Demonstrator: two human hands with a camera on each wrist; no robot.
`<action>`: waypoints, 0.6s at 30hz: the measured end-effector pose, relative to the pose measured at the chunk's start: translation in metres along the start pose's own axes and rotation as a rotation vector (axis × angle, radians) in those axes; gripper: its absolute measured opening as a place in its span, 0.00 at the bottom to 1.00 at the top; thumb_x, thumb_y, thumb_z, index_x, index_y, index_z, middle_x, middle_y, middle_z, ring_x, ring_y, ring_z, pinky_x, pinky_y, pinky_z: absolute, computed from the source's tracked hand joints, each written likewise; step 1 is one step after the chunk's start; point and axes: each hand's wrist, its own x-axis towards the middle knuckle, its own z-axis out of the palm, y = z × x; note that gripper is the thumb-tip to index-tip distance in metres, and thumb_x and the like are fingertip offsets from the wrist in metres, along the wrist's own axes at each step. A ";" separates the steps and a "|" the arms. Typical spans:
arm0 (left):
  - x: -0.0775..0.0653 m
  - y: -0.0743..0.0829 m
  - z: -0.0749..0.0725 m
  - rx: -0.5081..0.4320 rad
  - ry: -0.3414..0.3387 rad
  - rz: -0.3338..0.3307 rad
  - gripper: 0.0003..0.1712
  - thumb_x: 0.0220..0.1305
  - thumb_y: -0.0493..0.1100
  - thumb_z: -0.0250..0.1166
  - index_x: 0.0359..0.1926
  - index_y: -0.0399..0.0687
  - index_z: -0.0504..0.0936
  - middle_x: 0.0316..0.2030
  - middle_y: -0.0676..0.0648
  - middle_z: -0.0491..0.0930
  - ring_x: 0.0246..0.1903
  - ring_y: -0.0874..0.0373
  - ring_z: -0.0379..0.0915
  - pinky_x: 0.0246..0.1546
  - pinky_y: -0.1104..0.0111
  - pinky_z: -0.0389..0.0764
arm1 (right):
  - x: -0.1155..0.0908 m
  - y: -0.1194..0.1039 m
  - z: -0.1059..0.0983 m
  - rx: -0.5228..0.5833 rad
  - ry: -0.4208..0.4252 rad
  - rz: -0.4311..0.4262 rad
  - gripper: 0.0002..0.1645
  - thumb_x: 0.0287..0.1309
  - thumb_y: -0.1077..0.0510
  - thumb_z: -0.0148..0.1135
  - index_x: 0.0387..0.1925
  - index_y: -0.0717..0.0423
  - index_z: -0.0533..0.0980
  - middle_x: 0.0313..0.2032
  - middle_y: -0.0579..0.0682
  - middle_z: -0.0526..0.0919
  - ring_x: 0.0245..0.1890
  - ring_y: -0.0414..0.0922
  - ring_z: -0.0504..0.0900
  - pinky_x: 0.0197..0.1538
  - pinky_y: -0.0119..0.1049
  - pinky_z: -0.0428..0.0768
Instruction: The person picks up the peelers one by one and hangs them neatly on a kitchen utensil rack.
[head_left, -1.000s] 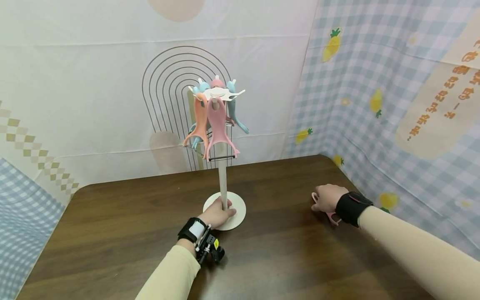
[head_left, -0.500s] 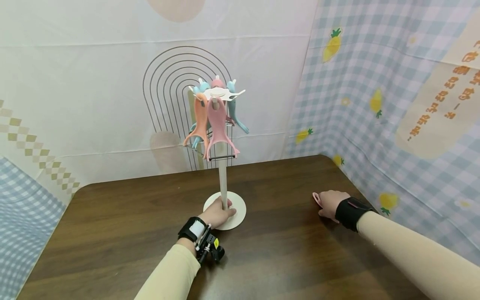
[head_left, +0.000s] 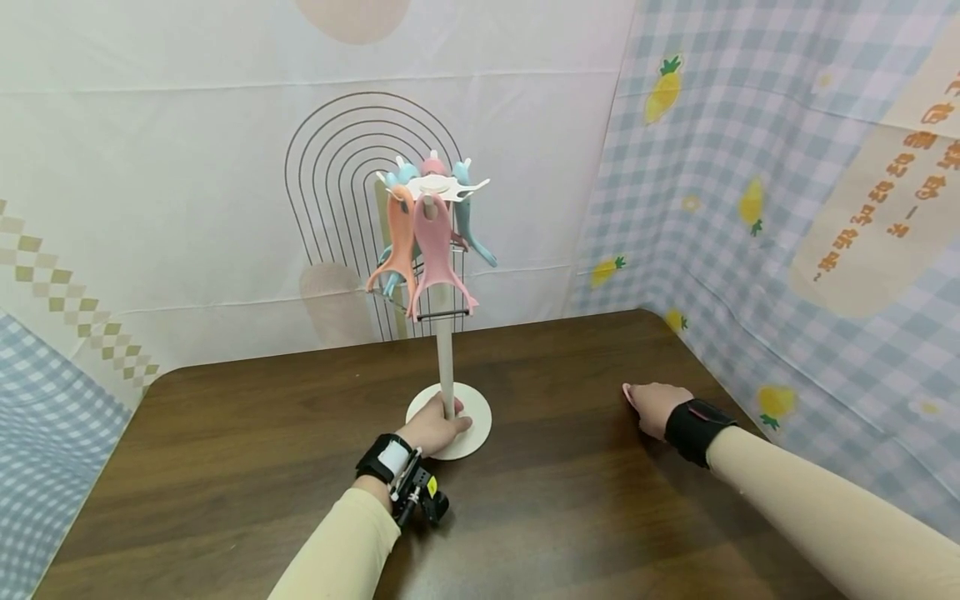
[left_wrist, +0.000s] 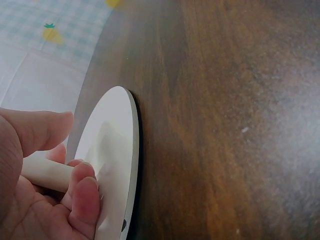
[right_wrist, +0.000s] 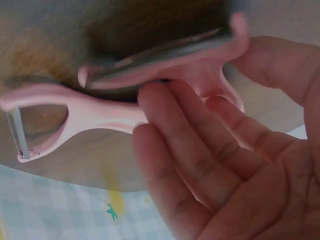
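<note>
A white stand with a round base [head_left: 474,421] and an upright pole [head_left: 446,358] stands mid-table. My left hand [head_left: 431,429] holds the pole low down, fingers curled round it just above the base. Several peelers hang from the stand's top, among them an orange peeler [head_left: 401,242], a pink hanging peeler [head_left: 435,250] and a blue peeler [head_left: 465,217]. Over at the right, my right hand [head_left: 656,407] grips a pink peeler [right_wrist: 200,75] between thumb and fingers, blade outward. Behind it in the right wrist view lies a second pink peeler [right_wrist: 92,114], its handle partly hidden by my fingers.
The brown wooden table [head_left: 262,467] has rounded back corners. A pale curtain [head_left: 187,200] hangs close behind it, and a blue checked cloth [head_left: 720,217] runs along the right edge. Fixed to the left wrist is a small black camera [head_left: 423,496].
My right hand has shifted slightly and turned over the pink peeler, so its lower end, visible earlier, is now hidden in the head view. The left hand and stand stay put.
</note>
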 end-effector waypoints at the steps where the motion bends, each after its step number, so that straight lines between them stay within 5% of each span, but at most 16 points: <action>1: 0.000 0.000 0.000 0.000 0.001 -0.001 0.15 0.65 0.41 0.63 0.45 0.34 0.71 0.33 0.43 0.73 0.36 0.52 0.70 0.41 0.61 0.71 | 0.000 -0.001 0.001 0.001 0.012 -0.001 0.26 0.61 0.67 0.57 0.61 0.68 0.69 0.47 0.68 0.80 0.45 0.62 0.80 0.40 0.54 0.78; 7: 0.000 0.000 -0.001 -0.003 0.001 0.002 0.15 0.66 0.41 0.63 0.46 0.34 0.71 0.33 0.43 0.73 0.37 0.51 0.70 0.41 0.61 0.71 | 0.004 -0.004 0.008 -0.005 0.136 -0.089 0.05 0.56 0.67 0.62 0.34 0.58 0.74 0.28 0.53 0.79 0.31 0.53 0.80 0.33 0.51 0.77; 18: -0.001 0.000 0.000 -0.010 0.002 0.016 0.15 0.65 0.41 0.63 0.45 0.34 0.71 0.33 0.43 0.73 0.36 0.51 0.70 0.40 0.60 0.71 | 0.015 -0.008 0.017 0.017 0.161 -0.151 0.08 0.55 0.66 0.63 0.30 0.52 0.72 0.23 0.45 0.74 0.23 0.45 0.73 0.29 0.45 0.72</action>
